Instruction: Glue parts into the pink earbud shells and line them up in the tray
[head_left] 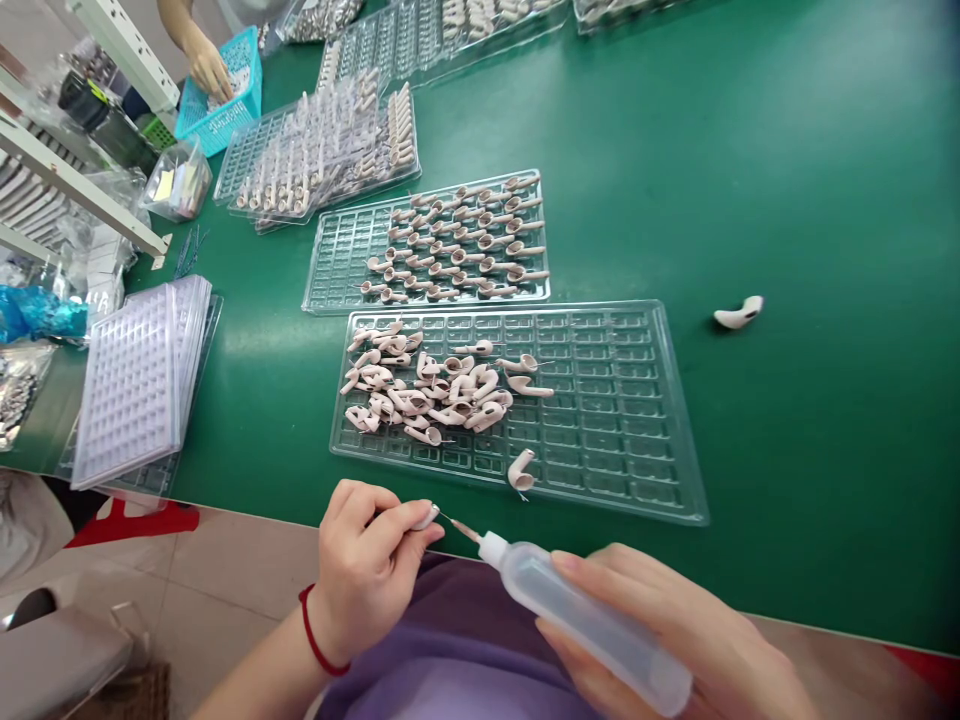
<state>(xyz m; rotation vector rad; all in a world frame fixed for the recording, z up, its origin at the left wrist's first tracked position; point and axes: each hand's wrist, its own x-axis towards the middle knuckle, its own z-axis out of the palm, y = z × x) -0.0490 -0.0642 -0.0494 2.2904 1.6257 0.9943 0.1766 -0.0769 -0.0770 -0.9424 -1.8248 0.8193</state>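
Note:
My left hand [375, 560] is closed, pinching a small white earbud shell [427, 517] between thumb and forefinger near the table's front edge. My right hand [660, 610] is wrapped round a translucent squeeze bottle [592, 620] with a white cap and a thin needle tip. The tip points left at the earbud shell; whether it touches cannot be made out. Just beyond my hands lies a clear plastic tray [607, 420] with a loose heap of earbud shells [450, 390] on its left half. One single shell [521, 470] rests near the tray's front edge.
Behind is a second clear tray [341, 260] with shells in rows. Stacked filled trays [322, 160] stand farther back. Empty trays [135, 390] are piled at left. A lone shell [739, 313] lies on the green table [810, 180]. Another person's hand [210, 70] reaches into a blue basket [217, 125].

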